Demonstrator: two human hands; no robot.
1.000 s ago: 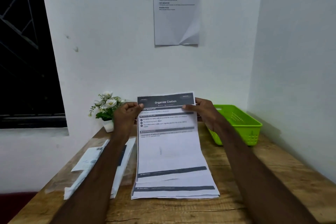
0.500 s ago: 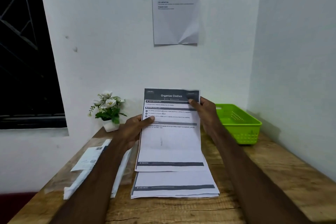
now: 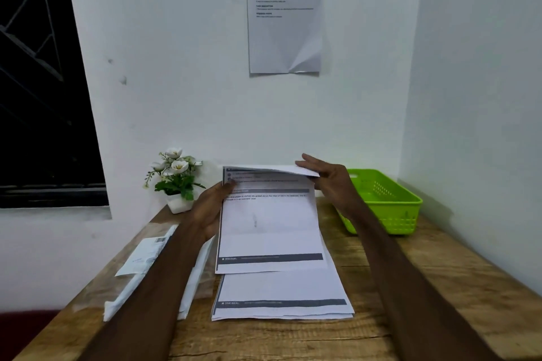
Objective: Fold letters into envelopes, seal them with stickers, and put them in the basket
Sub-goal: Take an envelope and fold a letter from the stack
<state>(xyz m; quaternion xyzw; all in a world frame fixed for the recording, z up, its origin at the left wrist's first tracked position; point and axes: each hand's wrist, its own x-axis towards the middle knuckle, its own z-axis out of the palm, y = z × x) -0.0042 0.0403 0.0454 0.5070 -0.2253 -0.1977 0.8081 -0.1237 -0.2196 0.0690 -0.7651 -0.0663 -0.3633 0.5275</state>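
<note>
Head view: the right hand [image 3: 331,182] pinches the top edge of the letter [image 3: 268,223] between thumb and fingers [image 3: 305,159], curling it over toward the person, while the left hand [image 3: 209,208] grips the sheet's left margin, thumb on the print. The letter hangs lifted over the paper stack [image 3: 281,296] on the counter [image 3: 440,287], unsupported in the middle. From where I stand the fold looks risky: done in the air, the corners could miss and the crease run crooked, too wide for an envelope. A slip would drop it onto the stack. The envelopes [image 3: 140,261] lie left, the green basket [image 3: 390,208] waits right.
</note>
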